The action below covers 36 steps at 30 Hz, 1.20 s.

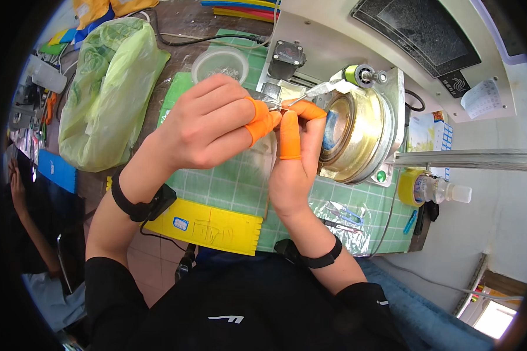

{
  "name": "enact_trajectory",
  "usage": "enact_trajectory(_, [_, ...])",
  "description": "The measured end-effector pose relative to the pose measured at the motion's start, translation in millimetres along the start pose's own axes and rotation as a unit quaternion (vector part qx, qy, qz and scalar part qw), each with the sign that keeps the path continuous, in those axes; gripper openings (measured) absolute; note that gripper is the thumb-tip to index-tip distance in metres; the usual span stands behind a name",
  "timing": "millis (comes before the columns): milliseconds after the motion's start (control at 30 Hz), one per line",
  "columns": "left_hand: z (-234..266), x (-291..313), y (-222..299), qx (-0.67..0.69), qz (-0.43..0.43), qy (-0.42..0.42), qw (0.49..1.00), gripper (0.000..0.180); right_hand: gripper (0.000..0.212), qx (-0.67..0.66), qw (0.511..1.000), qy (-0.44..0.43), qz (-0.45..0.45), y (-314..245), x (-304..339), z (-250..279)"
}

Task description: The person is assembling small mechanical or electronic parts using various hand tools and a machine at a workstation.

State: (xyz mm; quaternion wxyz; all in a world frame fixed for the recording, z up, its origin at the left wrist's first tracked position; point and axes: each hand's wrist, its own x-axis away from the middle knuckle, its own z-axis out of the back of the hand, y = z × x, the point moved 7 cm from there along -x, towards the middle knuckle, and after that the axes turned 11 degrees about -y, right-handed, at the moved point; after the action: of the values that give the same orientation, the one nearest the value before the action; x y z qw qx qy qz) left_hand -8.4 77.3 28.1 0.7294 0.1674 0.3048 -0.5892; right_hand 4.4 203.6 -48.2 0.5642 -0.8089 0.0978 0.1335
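Note:
Orange finger cots cover the thumb and fingertips of my left hand [216, 126] and my right hand [294, 149]. Both hands meet in front of a machine's small metal fixture [271, 92], fingertips almost touching. My left hand is closed in a pinch, and so is my right. Whatever lies between the fingertips is tiny and mostly covered by them, so I cannot name it. A thin pale rod [301, 98] slants from the machine down toward the fingertips. Just right of my right hand sits a large brass-coloured wheel [360, 134], part of the machine.
Behind my left hand stands a translucent round tub [208, 61] with small metal bits. A light green plastic bag [111, 88] lies at the left. A yellow strip [208, 227] edges the green cutting mat [216, 187]. Small blue-handled snips [345, 215] lie at right. Another person's arm [32, 225] shows far left.

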Motion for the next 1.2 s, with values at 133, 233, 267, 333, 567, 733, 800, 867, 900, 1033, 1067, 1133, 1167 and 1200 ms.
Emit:
enact_trajectory(133, [1.3,0.4,-0.1,-0.007,0.004,0.014,1.0,0.03,0.022,0.007,1.0,0.005,-0.009,-2.6,-1.0,-1.7])
enact_trajectory(233, [1.2,1.7,0.8,-0.005,-0.005,0.008,1.0,0.033,0.024,-0.007,1.0,0.005,-0.018,-5.0,-1.0,-3.6])
enact_trajectory(267, [0.7,2.1,2.2,-0.003,-0.012,0.001,1.0,0.038,0.024,-0.007,1.0,0.004,-0.017,-4.1,-0.2,-3.6])
enact_trajectory(333, [2.1,1.9,3.2,-0.011,-0.014,0.003,1.0,0.038,0.021,-0.028,0.999,0.016,-0.018,1.3,2.4,-1.6])
enact_trajectory(567, [-0.4,2.0,2.8,-0.009,-0.015,-0.001,1.0,0.038,0.015,0.023,1.0,0.02,-0.001,-0.3,3.1,-1.3])
enact_trajectory(733, [-2.0,4.4,1.3,-0.009,-0.018,-0.011,1.0,0.036,0.015,-0.009,1.0,0.018,-0.008,1.4,3.6,-2.5])
enact_trajectory(800, [-2.5,5.0,0.0,-0.008,-0.021,-0.015,1.0,0.036,0.015,-0.015,1.0,0.019,-0.006,2.2,3.0,-1.5])
enact_trajectory(867, [-3.7,5.6,-0.5,-0.009,-0.034,-0.029,0.999,0.036,0.015,-0.021,1.0,0.018,-0.006,2.1,2.5,-1.6])
enact_trajectory(900, [-3.3,5.4,0.6,-0.01,-0.032,-0.029,0.999,0.036,0.015,-0.017,1.0,0.017,-0.003,0.7,2.2,-2.2])
enact_trajectory(1033, [6.6,-1.4,3.8,-0.009,0.001,-0.032,0.999,0.03,0.015,0.028,0.999,0.024,-0.004,-2.2,3.0,-3.3])
enact_trajectory(1067, [8.5,-4.7,4.4,0.001,0.018,-0.047,0.999,0.027,0.015,0.028,0.999,0.022,-0.002,-3.4,3.0,-2.1])
enact_trajectory(1133, [21.7,6.0,5.3,0.023,0.061,-0.027,0.998,0.025,0.015,0.035,0.999,0.022,-0.033,-0.1,4.2,1.7])
enact_trajectory(1167, [28.6,14.7,4.0,0.05,0.102,-0.008,0.993,0.023,0.015,0.036,0.999,0.023,-0.032,1.7,4.3,4.0])
enact_trajectory(1200, [34.4,21.2,13.4,0.053,0.1,-0.008,0.994,0.023,0.014,0.049,0.998,0.022,-0.031,4.3,5.5,4.5])
